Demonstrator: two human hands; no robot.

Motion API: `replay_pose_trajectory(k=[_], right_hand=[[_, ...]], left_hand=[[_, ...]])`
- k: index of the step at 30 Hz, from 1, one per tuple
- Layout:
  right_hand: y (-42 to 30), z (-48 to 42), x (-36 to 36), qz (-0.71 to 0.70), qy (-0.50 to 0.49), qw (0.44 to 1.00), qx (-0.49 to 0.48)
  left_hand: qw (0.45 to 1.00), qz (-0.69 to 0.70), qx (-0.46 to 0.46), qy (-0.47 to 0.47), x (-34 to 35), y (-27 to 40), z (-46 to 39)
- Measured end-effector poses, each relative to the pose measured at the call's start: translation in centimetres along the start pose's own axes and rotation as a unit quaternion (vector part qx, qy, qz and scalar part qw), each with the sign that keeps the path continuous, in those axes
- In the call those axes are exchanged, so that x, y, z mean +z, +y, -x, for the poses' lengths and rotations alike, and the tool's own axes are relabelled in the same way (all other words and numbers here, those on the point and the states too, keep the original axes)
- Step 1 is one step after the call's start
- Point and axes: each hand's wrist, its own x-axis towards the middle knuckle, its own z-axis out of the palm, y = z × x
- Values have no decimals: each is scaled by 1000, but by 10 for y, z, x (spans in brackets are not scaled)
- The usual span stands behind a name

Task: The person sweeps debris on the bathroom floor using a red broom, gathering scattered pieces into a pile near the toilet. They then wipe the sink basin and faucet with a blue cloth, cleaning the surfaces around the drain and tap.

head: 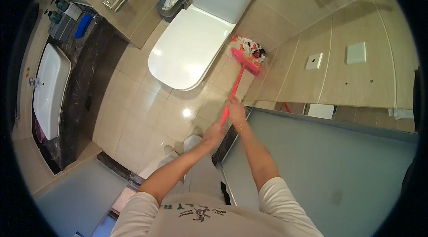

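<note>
Both of my hands grip the long pink handle of a broom [237, 81]. My left hand [214, 133] holds it near its upper end, close to my body. Further down the handle is my right hand [236, 108], with a thin bracelet at its wrist. The pink broom head [245, 60] is on the tiled floor beside the toilet, slightly blurred. Against its far side lies a heap of litter [251, 49], made up of white, red and dark scraps in the corner by the wall.
A white toilet [189, 50] with its lid down stands left of the broom. Behind it is a small grey bin [171, 5] holding crumpled paper. A washbasin [51, 91] sits on a dark stone counter [75, 103] at left. A frosted glass panel [311, 156] borders my right side.
</note>
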Motion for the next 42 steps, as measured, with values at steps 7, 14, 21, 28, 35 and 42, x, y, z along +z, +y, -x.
replay_pose_trajectory(k=[7,14,21,28,35,42], right_hand=[[-55,43,11,4,32,995,-95],[-219,131,11,-164,-47,971,-169],[-232,141,51,-161,-57,975,-142],[-249,128,13,-103,-32,982,-154],[-353,183,21,-111,-65,970,-205],[-423,214,35,-143,-144,967,-154]], left_hand=[[994,40,90,40,-26,-29,97],[990,-2,-131,-53,-113,-26,260],[993,23,-99,-54,-113,-70,269],[999,-3,-39,-17,-118,-78,277],[995,15,-52,-82,-169,-110,383],[989,-105,-62,-84,-197,-135,425]])
